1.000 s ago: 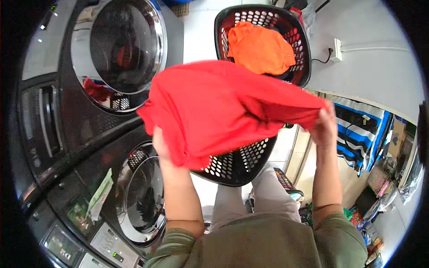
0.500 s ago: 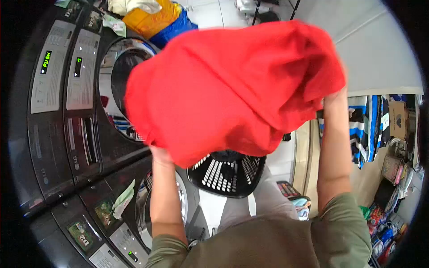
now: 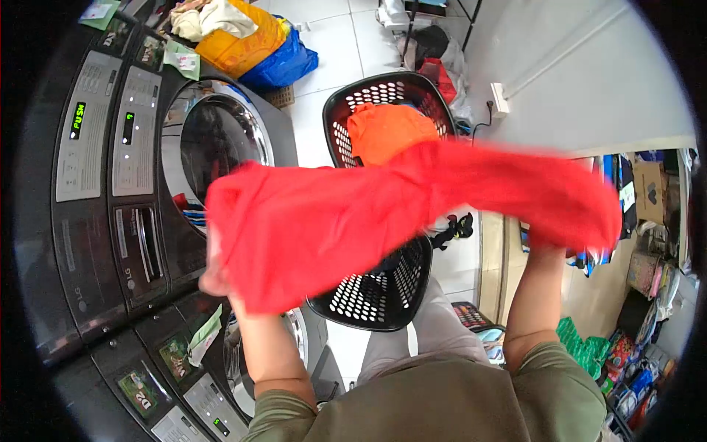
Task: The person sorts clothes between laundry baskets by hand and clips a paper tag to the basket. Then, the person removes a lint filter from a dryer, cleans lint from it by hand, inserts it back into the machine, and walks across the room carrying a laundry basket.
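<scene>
A red piece of clothing (image 3: 324, 221), blurred by motion and of a kind I cannot make out, stretches across the view in the air. My left hand (image 3: 214, 274) grips its left end, with some fingers showing. The right end is held by my right hand (image 3: 549, 249), mostly covered by the fabric. Under the cloth, close to my legs, stands a black perforated laundry basket (image 3: 379, 320) with dark items partly hidden inside. Beyond it, another black basket (image 3: 335, 121) holds orange clothing (image 3: 387, 132).
Stacked laundry machines (image 3: 81, 250) line the left side, one with a round glass door (image 3: 221, 140) swung out. Yellow (image 3: 239, 44) and blue bags (image 3: 283, 66) lie on the floor behind. Shelving with bags and a cardboard box (image 3: 649, 193) stands at right.
The red clothing has gone from a broad, bunched spread to a long, narrower stretch, and lower. My hands have moved farther apart. The far basket with orange clothing has come into view.
</scene>
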Demonstrator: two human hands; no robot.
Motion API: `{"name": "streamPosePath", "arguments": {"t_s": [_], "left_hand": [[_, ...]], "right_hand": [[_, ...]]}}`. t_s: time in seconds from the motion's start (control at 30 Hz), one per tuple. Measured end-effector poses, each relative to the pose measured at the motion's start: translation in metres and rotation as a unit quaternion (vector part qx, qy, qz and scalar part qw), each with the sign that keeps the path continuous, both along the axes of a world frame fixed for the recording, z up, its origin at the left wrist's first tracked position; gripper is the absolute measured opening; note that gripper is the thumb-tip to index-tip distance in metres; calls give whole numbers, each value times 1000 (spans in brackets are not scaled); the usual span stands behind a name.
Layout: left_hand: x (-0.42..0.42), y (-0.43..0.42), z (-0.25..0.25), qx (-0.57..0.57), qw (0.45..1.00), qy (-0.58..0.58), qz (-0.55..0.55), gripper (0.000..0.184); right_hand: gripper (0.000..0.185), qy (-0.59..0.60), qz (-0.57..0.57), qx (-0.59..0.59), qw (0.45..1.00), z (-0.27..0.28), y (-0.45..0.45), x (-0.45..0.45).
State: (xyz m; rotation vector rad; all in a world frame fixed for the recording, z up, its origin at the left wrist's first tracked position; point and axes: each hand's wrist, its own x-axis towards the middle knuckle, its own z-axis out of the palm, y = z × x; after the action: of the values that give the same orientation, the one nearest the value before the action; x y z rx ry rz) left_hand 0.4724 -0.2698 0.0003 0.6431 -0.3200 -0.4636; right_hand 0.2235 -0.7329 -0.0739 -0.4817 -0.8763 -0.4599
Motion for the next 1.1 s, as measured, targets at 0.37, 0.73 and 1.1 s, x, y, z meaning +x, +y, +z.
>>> {"name": "streamPosePath", "arguments": {"t_s": [0.37, 0.73, 1.1], "left_hand": [[-79, -61, -87, -15, 968, 250, -11, 90], [-85, 30, -19, 234, 955, 182, 14, 85], [-72, -123, -120, -94, 928, 339, -118, 83]], "right_hand": [[61, 563, 219, 4, 797, 28, 178, 63], [50, 578, 117, -116, 799, 55, 165, 58], [87, 574, -50, -166, 800, 56, 93, 104]]}}
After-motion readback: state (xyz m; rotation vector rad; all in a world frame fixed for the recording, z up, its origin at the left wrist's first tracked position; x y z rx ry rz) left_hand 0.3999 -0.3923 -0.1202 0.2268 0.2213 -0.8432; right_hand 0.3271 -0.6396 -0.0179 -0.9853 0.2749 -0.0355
